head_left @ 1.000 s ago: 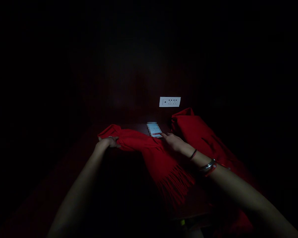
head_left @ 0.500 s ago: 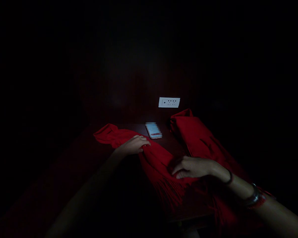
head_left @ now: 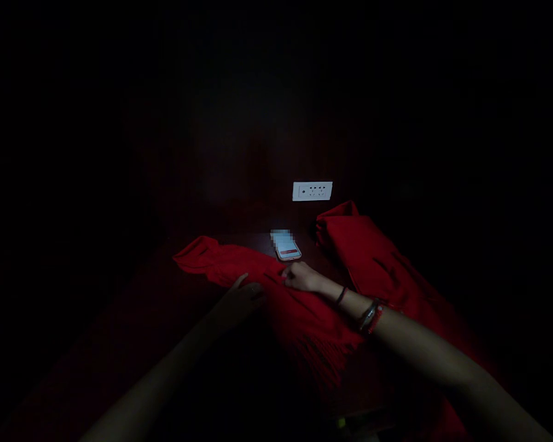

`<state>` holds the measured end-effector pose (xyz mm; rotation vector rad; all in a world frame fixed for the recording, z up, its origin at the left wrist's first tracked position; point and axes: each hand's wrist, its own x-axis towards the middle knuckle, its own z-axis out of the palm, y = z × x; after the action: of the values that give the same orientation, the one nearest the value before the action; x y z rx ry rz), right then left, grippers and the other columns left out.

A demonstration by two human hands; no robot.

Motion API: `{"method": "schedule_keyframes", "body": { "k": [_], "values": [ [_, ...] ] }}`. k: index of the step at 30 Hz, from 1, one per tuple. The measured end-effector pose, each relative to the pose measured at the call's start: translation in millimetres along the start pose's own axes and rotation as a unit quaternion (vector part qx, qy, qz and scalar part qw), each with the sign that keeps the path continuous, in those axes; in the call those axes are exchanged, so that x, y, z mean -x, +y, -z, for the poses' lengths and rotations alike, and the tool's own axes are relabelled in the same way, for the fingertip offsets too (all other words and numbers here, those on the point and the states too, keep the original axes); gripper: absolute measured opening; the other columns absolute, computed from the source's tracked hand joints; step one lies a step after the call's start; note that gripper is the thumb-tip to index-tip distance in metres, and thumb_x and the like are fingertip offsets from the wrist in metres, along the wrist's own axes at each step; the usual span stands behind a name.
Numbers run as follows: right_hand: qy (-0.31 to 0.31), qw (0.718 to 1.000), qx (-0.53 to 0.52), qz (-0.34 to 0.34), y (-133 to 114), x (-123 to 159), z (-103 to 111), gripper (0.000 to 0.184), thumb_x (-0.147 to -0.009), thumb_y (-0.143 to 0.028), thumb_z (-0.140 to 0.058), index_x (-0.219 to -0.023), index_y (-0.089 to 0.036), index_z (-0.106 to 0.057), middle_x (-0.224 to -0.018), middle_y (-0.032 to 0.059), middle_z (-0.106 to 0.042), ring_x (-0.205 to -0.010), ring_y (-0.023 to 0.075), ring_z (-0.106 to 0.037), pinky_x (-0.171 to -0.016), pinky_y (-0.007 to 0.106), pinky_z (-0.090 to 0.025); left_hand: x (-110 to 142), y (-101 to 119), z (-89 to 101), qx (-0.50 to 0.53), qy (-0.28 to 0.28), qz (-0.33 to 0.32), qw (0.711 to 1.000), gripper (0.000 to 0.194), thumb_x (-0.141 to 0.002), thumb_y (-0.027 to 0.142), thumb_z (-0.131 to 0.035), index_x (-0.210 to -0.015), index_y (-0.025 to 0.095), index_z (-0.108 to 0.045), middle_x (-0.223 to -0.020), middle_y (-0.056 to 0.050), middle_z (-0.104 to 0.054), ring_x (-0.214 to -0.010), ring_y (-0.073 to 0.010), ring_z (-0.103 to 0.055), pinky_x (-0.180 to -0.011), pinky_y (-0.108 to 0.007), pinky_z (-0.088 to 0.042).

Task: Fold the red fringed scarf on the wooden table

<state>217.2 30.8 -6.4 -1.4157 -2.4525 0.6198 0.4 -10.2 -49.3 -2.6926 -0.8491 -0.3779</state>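
Note:
A red fringed scarf (head_left: 313, 313) lies stretched slantwise over the dark table, its fringe towards me on the right. My right hand (head_left: 301, 277) is at the middle of it, fingers bent and pinching the cloth near the far edge. At the scarf's near edge is my left hand (head_left: 240, 302), dim in the shadow, with the thumb standing apart from the fingers. A fold of cloth bulges at the scarf's far left end.
Just beyond my right hand a lit phone (head_left: 289, 250) lies on the table. More red cloth (head_left: 368, 245), folded, runs down the right side under my right forearm. A white socket panel (head_left: 312, 191) is on the dark wall behind. The surroundings are mostly black.
My right hand has moved left and away from me, from near the fringe to the scarf's middle. My left hand has drawn back towards me, off the top of the cloth.

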Motion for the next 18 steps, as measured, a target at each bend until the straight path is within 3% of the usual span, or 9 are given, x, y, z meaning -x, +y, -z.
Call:
{"method": "schedule_keyframes", "body": {
  "k": [3,5,8,11,13,15,18],
  "values": [
    [0.048,0.988,0.071,-0.125,13,-8,14,0.020,-0.070,-0.014,-0.048,-0.082,-0.011,-0.064,-0.080,0.0080,-0.063,-0.072,0.0148,-0.056,-0.061,0.020,-0.039,0,0,0.0,-0.007,-0.020,-0.003,1.000,0.024,-0.082,0.013,-0.038,-0.098,0.021,-0.055,-0.094,-0.001,-0.060,-0.086,-0.0123,-0.053,-0.098,-0.041,-0.016],
    [0.024,0.977,0.094,-0.189,25,-10,24,0.023,-0.070,-0.015,-0.047,-0.087,-0.010,-0.063,-0.084,0.0097,-0.063,-0.075,0.0161,-0.057,-0.059,0.020,-0.039,-1,1,0.3,-0.017,-0.036,-0.007,0.999,0.026,-0.081,0.012,-0.040,-0.102,0.020,-0.054,-0.091,-0.002,-0.061,-0.083,-0.0125,-0.054,-0.096,-0.038,-0.022],
    [-0.049,0.982,0.110,-0.142,32,-14,27,0.027,-0.069,-0.015,-0.051,-0.093,-0.013,-0.062,-0.090,0.0078,-0.062,-0.080,0.0158,-0.056,-0.064,0.019,-0.039,-1,4,0.0,-0.014,-0.044,-0.010,0.999,0.026,-0.080,0.012,-0.041,-0.102,0.019,-0.054,-0.094,-0.004,-0.060,-0.085,-0.0136,-0.054,-0.092,-0.036,-0.027],
    [-0.045,0.993,0.101,-0.050,24,-23,15,0.027,-0.070,-0.022,-0.054,-0.095,-0.014,-0.061,-0.092,0.0056,-0.062,-0.081,0.0145,-0.055,-0.068,0.019,-0.039,1,7,-1.0,0.009,-0.035,-0.003,0.999,0.025,-0.081,0.016,-0.041,-0.102,0.022,-0.055,-0.105,-0.004,-0.057,-0.098,-0.0165,-0.050,-0.094,-0.041,-0.023],
    [-0.030,0.994,0.102,-0.024,17,-32,4,0.022,-0.072,-0.024,-0.052,-0.088,-0.014,-0.062,-0.086,0.0055,-0.063,-0.077,0.0139,-0.055,-0.068,0.020,-0.039,3,8,-1.9,0.016,-0.033,0.008,0.999,0.028,-0.082,0.017,-0.039,-0.106,0.024,-0.052,-0.112,-0.005,-0.053,-0.105,-0.0178,-0.045,-0.096,-0.043,-0.019],
    [0.003,0.994,0.099,-0.034,13,-41,-3,0.020,-0.074,-0.022,-0.048,-0.083,-0.013,-0.064,-0.083,0.0063,-0.063,-0.076,0.0142,-0.055,-0.067,0.021,-0.039,5,8,-3.2,0.015,-0.042,0.014,0.999,0.031,-0.082,0.015,-0.036,-0.109,0.024,-0.051,-0.112,-0.005,-0.053,-0.106,-0.0168,-0.044,-0.097,-0.041,-0.019],
    [0.062,0.986,0.061,-0.140,12,-51,-6,0.025,-0.075,-0.022,-0.043,-0.088,-0.013,-0.063,-0.089,0.0096,-0.063,-0.078,0.0165,-0.057,-0.062,0.021,-0.041,6,10,-6.1,0.011,-0.055,0.017,0.998,0.034,-0.081,0.010,-0.035,-0.109,0.022,-0.051,-0.107,-0.004,-0.056,-0.102,-0.0150,-0.047,-0.096,-0.036,-0.022]
  ]
}}
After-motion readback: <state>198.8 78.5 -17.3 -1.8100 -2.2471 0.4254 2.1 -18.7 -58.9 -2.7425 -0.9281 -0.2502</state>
